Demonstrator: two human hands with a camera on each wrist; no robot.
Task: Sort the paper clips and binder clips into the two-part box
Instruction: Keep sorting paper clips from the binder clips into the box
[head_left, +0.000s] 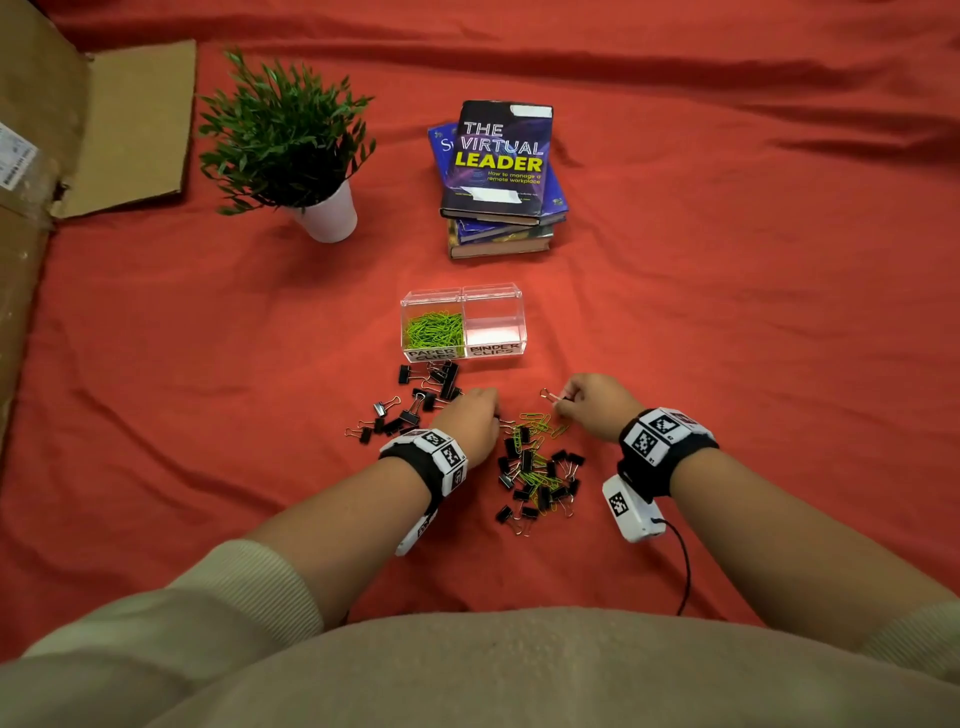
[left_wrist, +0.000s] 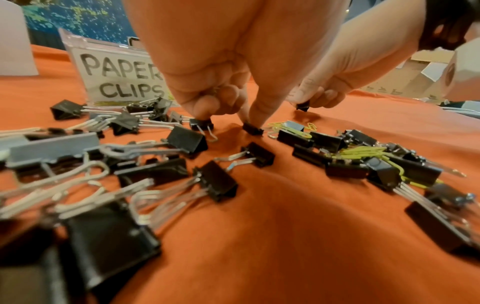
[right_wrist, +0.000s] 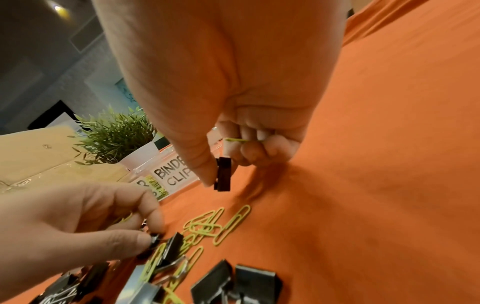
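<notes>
On the red cloth (head_left: 727, 312), we judge the BINDER CLIPS compartment (head_left: 493, 325) lies ahead-left of our right hand (head_left: 597, 402), nearer it, pinching a binder clip (right_wrist: 223, 173); left hand (head_left: 470, 421) pinches another (left_wrist: 252, 129).

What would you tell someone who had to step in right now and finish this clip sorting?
Right hand: pinches one black binder clip just above the cloth, with a green paper clip tucked in its curled fingers.
Left hand: fingertips pinch a binder clip lying on the red cloth.
Two-part box: the PAPER CLIPS side holds a heap of green clips; the BINDER CLIPS side looks empty.
Left to do: binder clips spread near the box, and a mixed pile of both kinds between the wrists.
</notes>
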